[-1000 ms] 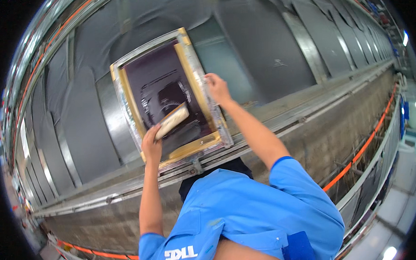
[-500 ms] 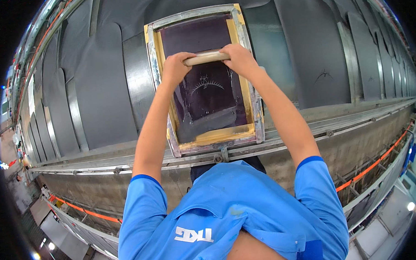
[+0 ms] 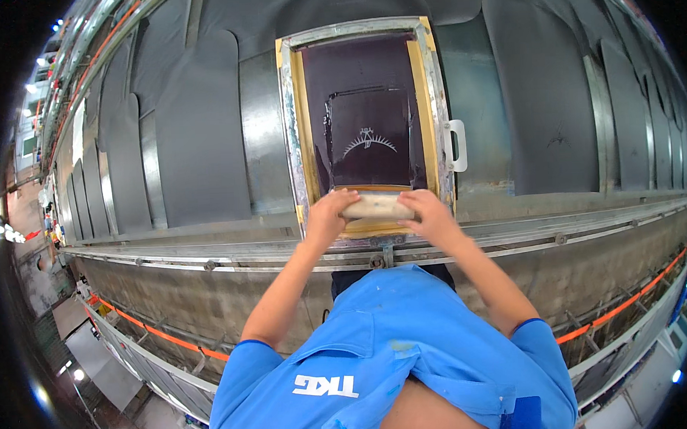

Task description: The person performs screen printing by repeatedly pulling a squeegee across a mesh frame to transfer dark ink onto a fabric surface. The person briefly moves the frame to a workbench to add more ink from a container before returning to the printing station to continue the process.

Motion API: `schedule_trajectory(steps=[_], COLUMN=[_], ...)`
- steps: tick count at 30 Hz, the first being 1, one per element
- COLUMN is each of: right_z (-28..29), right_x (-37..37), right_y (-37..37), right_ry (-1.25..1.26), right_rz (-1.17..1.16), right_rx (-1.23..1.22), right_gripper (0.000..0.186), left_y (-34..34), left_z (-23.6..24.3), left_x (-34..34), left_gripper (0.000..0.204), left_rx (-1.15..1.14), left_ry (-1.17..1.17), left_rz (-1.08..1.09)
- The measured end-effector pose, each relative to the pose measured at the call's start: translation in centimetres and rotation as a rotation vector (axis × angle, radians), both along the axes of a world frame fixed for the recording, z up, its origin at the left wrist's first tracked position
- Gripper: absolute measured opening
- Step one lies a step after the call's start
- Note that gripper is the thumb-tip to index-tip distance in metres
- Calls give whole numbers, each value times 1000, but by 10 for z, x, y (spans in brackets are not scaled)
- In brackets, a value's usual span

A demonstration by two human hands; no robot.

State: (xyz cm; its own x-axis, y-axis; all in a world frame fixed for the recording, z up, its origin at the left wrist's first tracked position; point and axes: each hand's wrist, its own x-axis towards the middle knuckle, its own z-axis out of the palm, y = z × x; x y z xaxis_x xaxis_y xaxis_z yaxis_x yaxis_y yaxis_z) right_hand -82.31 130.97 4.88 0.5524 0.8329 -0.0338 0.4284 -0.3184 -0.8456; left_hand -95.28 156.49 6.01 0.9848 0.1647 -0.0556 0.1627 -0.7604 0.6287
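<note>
Scraper (image 3: 381, 206) now at near end of frame (image 3: 287, 84); half a second ago it was up in the far half, two-handed there too. A second ago only left hand (image 3: 330, 221) had it, right hand (image 3: 433, 222) on frame's side. Reads as one pull toward the body, about done; judgement only.

Fingers (image 3: 347, 198) of both hands closed round the scraper, left on its left end, right on its right end. Whether blade presses the screen (image 3: 357, 66): cannot tell.

Frame lies on the worktop (image 3: 263, 134), screen set inside it, yellow tape (image 3: 423, 98) down the inner sides. On screen: pale curved spiky design (image 3: 367, 143), now uncovered, plus wet-looking dark streaks by its left side. Amount of ink under scraper hidden. White handle (image 3: 459, 145) on frame's right side, nobody holding it. Grey sheets (image 3: 201, 144) lie left and right of frame, bare metal strips between.
</note>
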Motion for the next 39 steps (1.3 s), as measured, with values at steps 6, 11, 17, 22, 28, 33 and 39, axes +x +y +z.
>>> schedule_trajectory(steps=[6,11,17,22,28,33,39], right_z=[-56,-87,-37,-14,-11,-32,-42], right_x=[137,147,143,140,132,131,133], right_y=[-9,23,29,34,35,31,23], right_ry=[-139,130,60,-65,-1,-22,52], right_rz=[-682,-807,-862,-866,-817,-792,-820], right_rx=[95,141,120,223,197,282,259], right_gripper=[41,23,20,21,21,20,21], left_y=[68,83,24,-18,-53,-60,-76], left_z=[25,14,-16,-8,17,24,14], left_x=[123,156,69,-31,-65,-56,-56], left_gripper=[36,32,46,57,64,68,72], left_rx=[-105,14,56,75,214,214,268], left_ry=[15,-115,-266,-235,-218,-207,-165], left_rz=[166,156,126,33,91,167,-81])
